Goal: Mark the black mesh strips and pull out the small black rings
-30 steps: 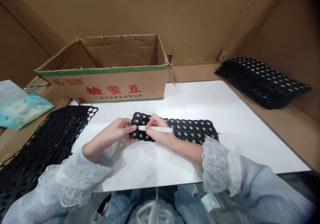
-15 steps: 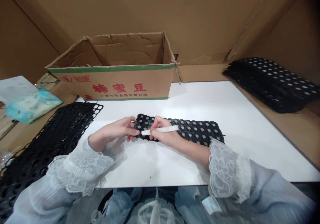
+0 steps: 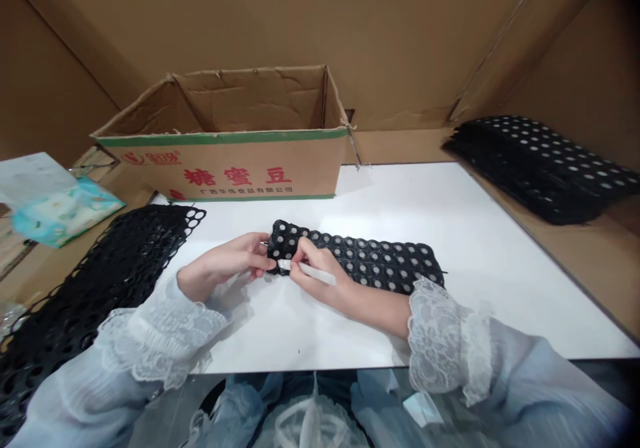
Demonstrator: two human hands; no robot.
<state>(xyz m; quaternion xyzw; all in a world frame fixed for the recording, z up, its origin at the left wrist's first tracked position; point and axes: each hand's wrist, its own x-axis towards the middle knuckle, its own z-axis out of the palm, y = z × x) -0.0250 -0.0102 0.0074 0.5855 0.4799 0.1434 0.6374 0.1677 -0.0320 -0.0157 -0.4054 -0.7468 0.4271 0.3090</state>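
Note:
A black strip (image 3: 380, 256) with rows of round pale-centred discs lies on the white board, slightly slanted. My left hand (image 3: 239, 259) pinches its left end, thumb on top and fingers at the edge. In my right hand (image 3: 320, 268) is a slim white pen-like tool (image 3: 315, 273), held like a pen. Its tip meets the strip near its lower left corner, close to my left thumb. Part of the strip's middle is hidden behind my right hand.
An open cardboard box (image 3: 260, 165) stands behind the strip. At left lie black sheets full of round holes (image 3: 100, 281) and a tissue pack (image 3: 70, 211). A stack of black dotted strips (image 3: 545, 168) rests at the right on cardboard. The white board (image 3: 280, 335) spans the front.
My right hand and the white tool have shifted left and slightly down, and the tool now slants down to the right. The strip has turned slightly, its left end a little higher.

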